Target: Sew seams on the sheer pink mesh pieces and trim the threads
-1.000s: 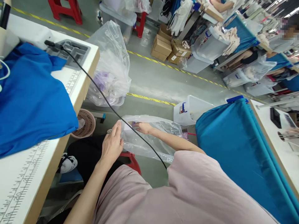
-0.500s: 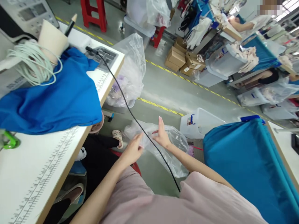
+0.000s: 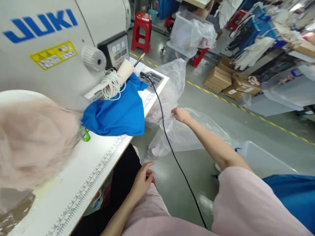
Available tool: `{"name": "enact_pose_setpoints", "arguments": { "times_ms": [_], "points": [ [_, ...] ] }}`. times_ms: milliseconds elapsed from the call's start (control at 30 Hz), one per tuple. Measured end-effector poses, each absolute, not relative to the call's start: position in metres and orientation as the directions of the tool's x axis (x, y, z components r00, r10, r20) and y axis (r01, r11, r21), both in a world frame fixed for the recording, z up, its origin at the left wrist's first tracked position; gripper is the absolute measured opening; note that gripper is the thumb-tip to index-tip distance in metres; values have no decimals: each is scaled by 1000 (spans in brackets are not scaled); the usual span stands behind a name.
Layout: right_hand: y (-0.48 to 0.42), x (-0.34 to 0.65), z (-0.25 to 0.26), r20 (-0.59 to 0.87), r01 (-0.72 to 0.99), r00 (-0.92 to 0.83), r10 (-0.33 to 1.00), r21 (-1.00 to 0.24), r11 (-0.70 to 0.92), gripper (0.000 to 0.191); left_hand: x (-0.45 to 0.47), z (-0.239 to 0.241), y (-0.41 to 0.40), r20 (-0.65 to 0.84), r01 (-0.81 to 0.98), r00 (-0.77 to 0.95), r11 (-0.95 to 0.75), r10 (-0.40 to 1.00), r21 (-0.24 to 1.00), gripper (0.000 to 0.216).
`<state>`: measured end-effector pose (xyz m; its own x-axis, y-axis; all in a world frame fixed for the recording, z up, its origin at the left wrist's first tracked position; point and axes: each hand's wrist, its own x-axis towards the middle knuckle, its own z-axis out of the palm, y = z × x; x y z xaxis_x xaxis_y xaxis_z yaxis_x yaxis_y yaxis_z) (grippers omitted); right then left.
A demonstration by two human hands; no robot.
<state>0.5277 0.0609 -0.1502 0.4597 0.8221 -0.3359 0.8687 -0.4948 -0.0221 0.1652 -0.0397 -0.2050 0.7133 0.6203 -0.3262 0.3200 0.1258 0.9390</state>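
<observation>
My right hand reaches out past the table's corner, its fingers closed on a clear plastic bag. The bag spreads loosely below and to the right of that hand, above the floor. My left hand is near my lap, fingers loosely apart and with nothing in them. Between the two hands a black cable runs from the table's corner down toward me. Another clear bag with contents that I cannot make out stands beyond the table's corner.
On the white table are blue cloth, a green clip, a bundle of pale cord and beige fabric. A JUKI sewing machine stands behind. A plastic bin and blue cloth are at right.
My right hand has moved forward, from open fingers to a grip on the plastic bag, which is now lifted and spread. My left hand has drawn back toward my lap. The view has turned left.
</observation>
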Motion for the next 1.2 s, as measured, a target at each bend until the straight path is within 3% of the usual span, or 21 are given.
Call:
{"name": "enact_pose_setpoints", "arguments": {
  "times_ms": [133, 300, 400, 500, 600, 633, 667, 700, 733, 800, 867, 1000, 1200],
  "points": [
    [121, 505, -164, -191, 903, 396, 898, -96, -418, 36, 136, -211, -46, -344, 391, 604, 108, 719, 914, 41],
    [118, 489, -161, 35, 924, 342, 939, -192, -330, 35, 107, -204, -52, -336, 460, 539, 64, 773, 885, 54],
    [97, 485, -146, 230, 915, 365, 902, -265, -303, 28, 92, -199, -61, -314, 491, 544, 9, 778, 871, 58],
    [75, 469, -115, 456, 903, 396, 797, -349, -249, 39, 82, -184, -75, -273, 491, 591, -71, 759, 868, 61],
    [60, 423, -75, 599, 923, 292, 746, -381, -56, 31, 70, -143, -81, -157, 451, 676, -236, 720, 861, 50],
    [58, 399, -62, 631, 931, 182, 754, -358, 75, 23, 64, -124, -78, -9, 425, 725, -437, 689, 793, 48],
    [57, 373, -51, 681, 906, -50, 731, -277, 320, 17, 56, -103, -71, 139, 399, 771, -641, 621, 655, 48],
    [59, 346, -41, 673, 828, -277, 686, -195, 526, 16, 48, -82, -61, 277, 387, 789, -793, 549, 470, 46],
    [62, 318, -33, 648, 765, -410, 642, -139, 629, 17, 40, -63, -49, 387, 430, 769, -860, 508, 275, 45],
    [70, 267, -25, 619, 699, -539, 571, -49, 713, 14, 21, -31, -17, 426, 622, 705, -783, 566, 11, 47],
    [80, 229, -25, 536, 700, -610, 584, 17, 714, 18, 1, -12, 17, 416, 747, 638, -652, 648, -130, 48],
    [91, 203, -33, 466, 754, -602, 648, 65, 654, 15, -30, -11, 73, 291, 779, 625, -602, 724, -174, 61],
    [73, 212, -32, 453, 710, -657, 602, 105, 696, 13, -46, -32, 100, 167, 892, 448, -452, 878, -18, 59]
  ]
}}
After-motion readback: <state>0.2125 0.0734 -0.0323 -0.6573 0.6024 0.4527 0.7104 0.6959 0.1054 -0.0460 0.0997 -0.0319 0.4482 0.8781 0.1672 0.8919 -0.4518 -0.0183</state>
